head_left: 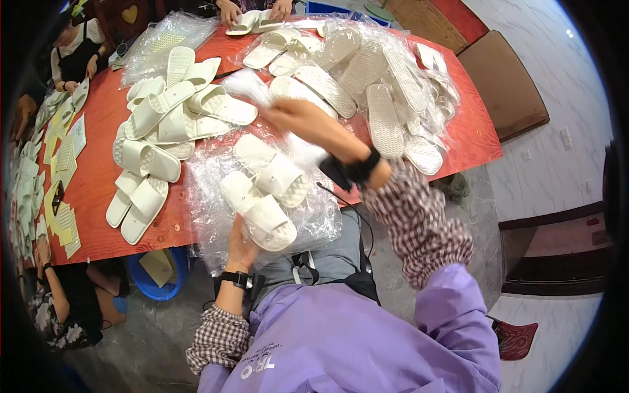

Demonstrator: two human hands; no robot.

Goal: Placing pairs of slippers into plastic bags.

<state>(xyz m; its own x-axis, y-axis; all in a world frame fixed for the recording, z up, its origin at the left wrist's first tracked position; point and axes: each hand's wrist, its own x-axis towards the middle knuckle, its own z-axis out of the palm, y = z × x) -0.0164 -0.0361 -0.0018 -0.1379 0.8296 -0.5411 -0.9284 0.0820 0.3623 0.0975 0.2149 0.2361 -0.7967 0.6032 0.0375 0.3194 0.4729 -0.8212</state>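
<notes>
My left hand [241, 250] holds a white slipper [259, 211] from below at the near edge of the red table [98, 173]. A second white slipper [272, 170] lies just beyond it on a crinkled clear plastic bag [209, 190]. My right hand [296, 118] reaches out over the table, blurred, gripping a bunched piece of clear plastic [252, 85]. Both wrists carry black bands.
A pile of loose white slippers [164, 124] lies at the left, and bagged slippers [373, 78] fill the right. Another person's hands [252, 10] work at the far edge. People sit at the left. A blue basin [157, 275] stands under the table.
</notes>
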